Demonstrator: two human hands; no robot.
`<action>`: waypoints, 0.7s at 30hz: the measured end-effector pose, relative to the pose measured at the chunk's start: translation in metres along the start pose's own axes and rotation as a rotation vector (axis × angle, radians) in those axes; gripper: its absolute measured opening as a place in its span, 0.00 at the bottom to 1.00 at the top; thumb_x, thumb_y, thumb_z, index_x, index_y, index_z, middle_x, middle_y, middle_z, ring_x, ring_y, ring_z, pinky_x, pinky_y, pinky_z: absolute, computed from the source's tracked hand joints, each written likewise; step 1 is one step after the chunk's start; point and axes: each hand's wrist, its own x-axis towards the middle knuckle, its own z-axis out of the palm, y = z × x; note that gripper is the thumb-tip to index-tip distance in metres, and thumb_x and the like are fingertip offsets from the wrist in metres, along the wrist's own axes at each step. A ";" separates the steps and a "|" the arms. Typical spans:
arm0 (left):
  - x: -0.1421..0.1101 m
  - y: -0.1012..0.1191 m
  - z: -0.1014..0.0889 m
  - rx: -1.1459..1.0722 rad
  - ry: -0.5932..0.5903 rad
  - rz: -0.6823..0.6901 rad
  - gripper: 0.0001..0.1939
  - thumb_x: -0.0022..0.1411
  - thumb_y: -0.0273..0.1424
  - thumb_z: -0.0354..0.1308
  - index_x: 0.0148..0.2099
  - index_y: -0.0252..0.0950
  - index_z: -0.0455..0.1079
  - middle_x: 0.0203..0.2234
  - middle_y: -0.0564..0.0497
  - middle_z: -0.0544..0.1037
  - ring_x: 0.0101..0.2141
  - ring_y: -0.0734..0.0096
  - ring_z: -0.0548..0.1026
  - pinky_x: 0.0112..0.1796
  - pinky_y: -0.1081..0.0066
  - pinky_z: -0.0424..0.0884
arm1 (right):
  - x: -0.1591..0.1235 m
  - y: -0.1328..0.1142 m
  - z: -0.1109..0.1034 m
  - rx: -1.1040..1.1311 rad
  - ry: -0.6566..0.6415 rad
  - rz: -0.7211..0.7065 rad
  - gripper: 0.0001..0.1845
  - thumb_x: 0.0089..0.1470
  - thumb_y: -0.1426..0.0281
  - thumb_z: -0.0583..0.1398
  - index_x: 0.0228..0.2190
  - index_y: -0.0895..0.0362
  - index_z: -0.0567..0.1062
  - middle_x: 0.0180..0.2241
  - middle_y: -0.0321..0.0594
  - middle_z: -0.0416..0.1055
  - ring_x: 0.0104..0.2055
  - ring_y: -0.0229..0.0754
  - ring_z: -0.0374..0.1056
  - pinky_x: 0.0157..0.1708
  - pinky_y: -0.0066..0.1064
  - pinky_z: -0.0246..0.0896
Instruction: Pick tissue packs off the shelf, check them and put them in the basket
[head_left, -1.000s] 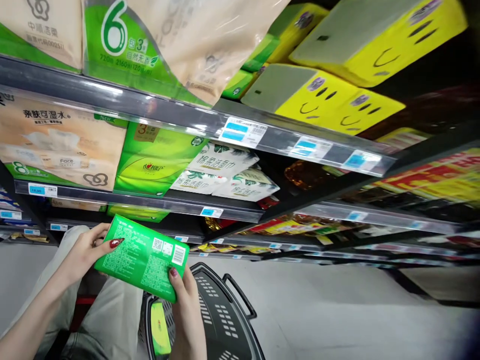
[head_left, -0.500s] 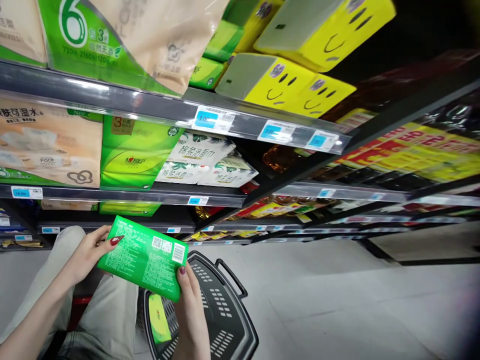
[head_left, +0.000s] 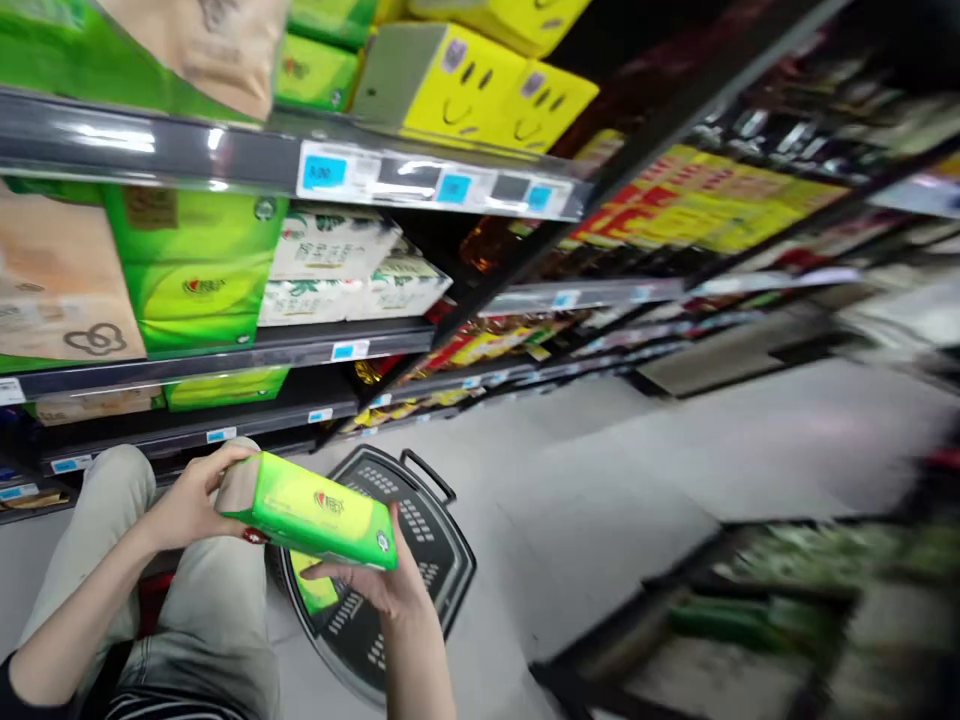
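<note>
Holding a green pack [head_left: 322, 505] up in the air, gripping its left end with the left hand [head_left: 187, 500] and supporting its right end from below with the right hand [head_left: 397, 590]. Pressing the right thumb against that end and stretching the fingers along the underside. Showing the printed yellow-green face, sloping down toward the right. Bending the knees in pale trousers [head_left: 214, 615] and having a dark slotted basket [head_left: 450, 545] just below the pack (carrying another pack, yellow-green [head_left: 313, 585], inside at the left). Facing an upper shelf [head_left: 247, 155] bearing yellow boxes [head_left: 480, 90] with smiling faces, and a lower shelf [head_left: 187, 365] bearing, from left to right, a beige package [head_left: 64, 270], a green package [head_left: 202, 270] and white boxes [head_left: 330, 245]. Having grey floor [head_left: 502, 480] beyond the basket and a blurred dark stand [head_left: 592, 640] at lower right, bearing something green, too smeared for naming.
</note>
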 end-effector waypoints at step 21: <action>-0.081 -0.120 0.021 0.674 -0.240 -0.229 0.19 0.68 0.30 0.55 0.57 0.42 0.77 0.54 0.43 0.82 0.56 0.49 0.78 0.57 0.50 0.76 | 0.057 0.218 -0.244 -0.146 0.871 -0.137 0.32 0.26 0.53 0.74 0.30 0.53 0.69 0.26 0.32 0.73 0.30 0.44 0.74 0.39 0.43 0.73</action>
